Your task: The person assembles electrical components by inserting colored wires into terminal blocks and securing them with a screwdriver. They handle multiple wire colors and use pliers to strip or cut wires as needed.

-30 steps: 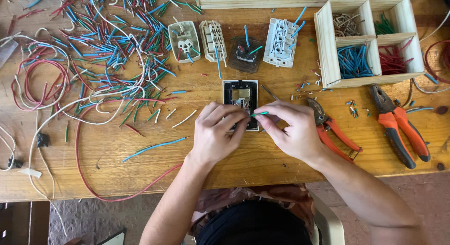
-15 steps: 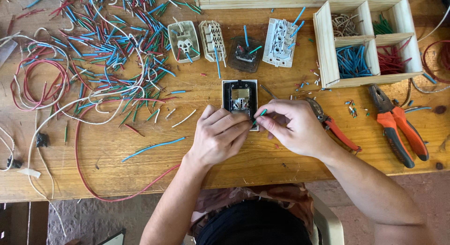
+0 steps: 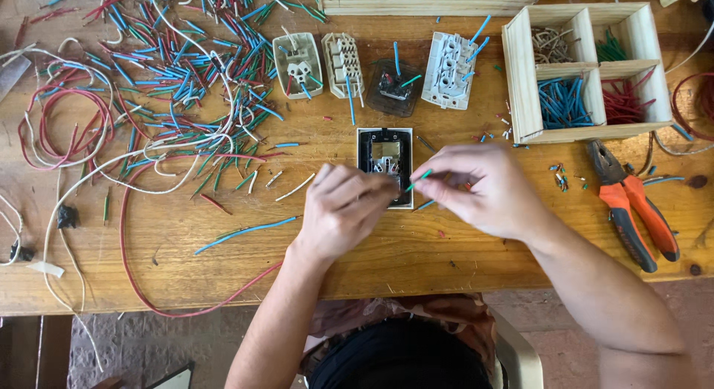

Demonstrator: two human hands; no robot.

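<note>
**Head view: two hands working at a socket on a crowded table**

The head camera is looking straight down on a wooden table [image 3: 416, 248]. The right hand [image 3: 483, 192] is pinching a short green wire [image 3: 418, 181] between thumb and fingertips, closed on it, with the wire end pointing at a black socket [image 3: 384, 160] in a white frame. The left hand [image 3: 343, 210] is lying curled just beside the socket, its fingers touching the lower edge; I cannot tell if it is gripping anything.

The near edge of the table is running just below the wrists, and the strip of wood in front of the hands is giving the most open room. To the left, a big pile of cut wires [image 3: 171, 62] in blue, red, green and white is filling the table. Behind the socket, four other socket parts [image 3: 372, 73] are lying in a row. To the right, a wooden box [image 3: 520, 84] with four compartments is holding sorted wires, and orange pliers [image 3: 632, 207] are lying near the right forearm. Below the table a tiled floor [image 3: 149, 344] is showing.
</note>
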